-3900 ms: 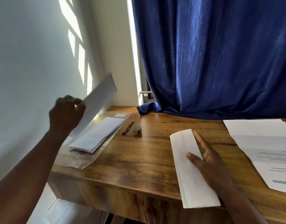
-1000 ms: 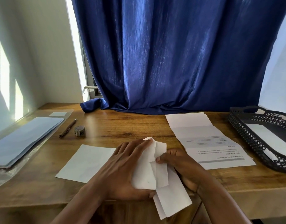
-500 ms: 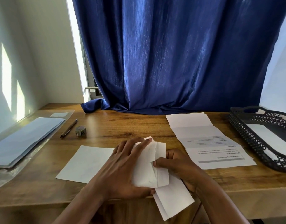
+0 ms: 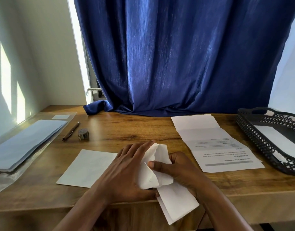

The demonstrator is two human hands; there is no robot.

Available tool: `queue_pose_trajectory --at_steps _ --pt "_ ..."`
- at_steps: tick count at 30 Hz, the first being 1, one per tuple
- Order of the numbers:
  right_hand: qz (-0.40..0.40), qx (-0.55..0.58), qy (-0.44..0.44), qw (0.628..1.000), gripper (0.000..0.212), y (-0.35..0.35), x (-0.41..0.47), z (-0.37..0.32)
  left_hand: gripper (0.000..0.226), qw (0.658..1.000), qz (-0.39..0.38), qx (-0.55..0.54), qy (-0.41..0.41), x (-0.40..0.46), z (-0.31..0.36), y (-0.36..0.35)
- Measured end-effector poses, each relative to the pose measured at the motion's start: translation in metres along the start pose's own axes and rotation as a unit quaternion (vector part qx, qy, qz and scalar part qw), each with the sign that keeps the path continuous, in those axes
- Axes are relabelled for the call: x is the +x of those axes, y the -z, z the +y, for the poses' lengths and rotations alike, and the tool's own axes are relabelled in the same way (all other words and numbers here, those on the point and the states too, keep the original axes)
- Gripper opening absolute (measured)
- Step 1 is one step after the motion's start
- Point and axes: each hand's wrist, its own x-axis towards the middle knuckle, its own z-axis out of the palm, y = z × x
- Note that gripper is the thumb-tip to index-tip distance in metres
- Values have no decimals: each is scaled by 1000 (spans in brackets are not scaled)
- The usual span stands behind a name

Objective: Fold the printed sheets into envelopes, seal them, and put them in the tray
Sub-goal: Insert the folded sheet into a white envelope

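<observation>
- Hands are seen at the near edge of the wooden desk (image 4: 143,127), both on one white envelope (image 4: 86,169) and the folded sheet (image 4: 176,199) being put into it.
- Left hand (image 4: 126,170) is laid flat on the envelope, fingers straight and a little spread, pressing the paper down on the desk.
- Right hand (image 4: 180,170) is curled round the folded sheet; the thumb is pinched on its upper layer, near the envelope mouth.
- The near end of the folded sheet is seen past the desk edge, over the floor side.
- Printed sheets (image 4: 215,144), opened with fold lines, are laid on the desk to the right of the hands.
- A black lattice tray (image 4: 260,147) is placed at the right end of the desk; something white is lying inside.
- Toward the left end of the desk a pen (image 4: 71,130) and a small tape roll (image 4: 83,134) are found, and further left a stack of envelopes (image 4: 25,144) on clear plastic.
- A blue curtain (image 4: 176,55) is hung behind the desk.
</observation>
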Motion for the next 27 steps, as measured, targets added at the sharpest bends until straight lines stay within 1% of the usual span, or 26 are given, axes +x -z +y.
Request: queue_pose_trajectory --at_steps 3,7,11,13,15,16,18,20,21,22,23,24,27 --pt "19 -21 -11 1000 60 0 0 2 124 1000 5 -3 1 -1 -2 0" --pt "30 -22 -14 999 47 -1 1 6 120 1000 24 3 -4 0 -1 0" --pt "31 0 -12 999 36 3 0 4 118 999 44 7 0 0 0 1" --pt "27 18 -7 999 23 10 -3 3 116 998 56 8 11 0 -2 0" --pt "52 12 13 998 7 19 -9 2 115 997 71 12 22 1 -3 0" --pt "79 -16 35 996 13 26 -12 0 115 996 78 18 24 1 -4 0" --pt "118 -121 80 982 32 43 -17 -5 114 995 85 28 30 2 -5 0" --pt "126 -202 98 966 65 62 -23 -14 115 995 83 30 39 2 -7 -1" --pt "125 -211 92 965 80 71 -27 -19 115 995 81 30 42 2 -7 -2" --pt "122 -209 81 967 88 79 -31 -26 115 995 78 32 45 2 -8 -2" --pt "120 -203 73 969 90 85 -34 -33 116 995 76 33 47 2 -8 -2" --pt "118 -205 68 969 85 91 -37 -39 116 995 75 37 48 2 -8 -2" --pt "92 -291 51 951 71 103 -42 -46 118 995 77 49 47 2 -8 -2"
